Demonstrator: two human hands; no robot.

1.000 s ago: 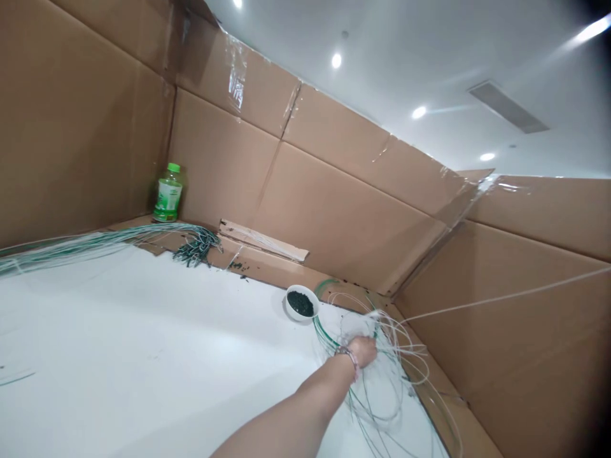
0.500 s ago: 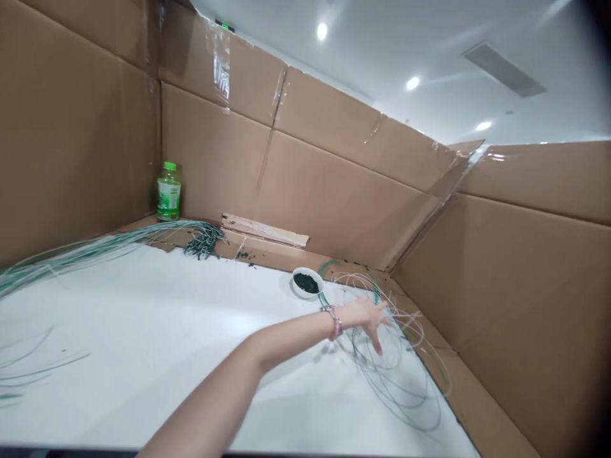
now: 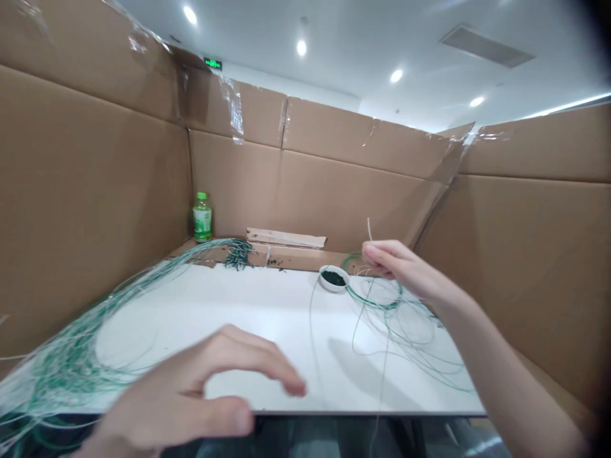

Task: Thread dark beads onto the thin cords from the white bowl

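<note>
My right hand pinches a thin white strand between its fingers, and the strand's tip sticks up above them. Below that hand, loose loops of green-and-white wire spread over the white tabletop. My left hand hovers, slightly blurred, over the table's near edge with curled, parted fingers and holds nothing. Nearest to it, at the left, lies a large tangled bundle of the same green wire. A small white bowl of dark granules stands just left of my right hand.
Cardboard walls surround the table on three sides. A green-capped bottle stands in the far left corner. Nearby lie a dark-tipped wire bunch and a loose cardboard strip. Dark floor shows below the near edge.
My view has levelled and pulled back. The bracelet-wearing left arm has withdrawn from the wire loops to the near edge. My right hand has come into view pinching a strand.
</note>
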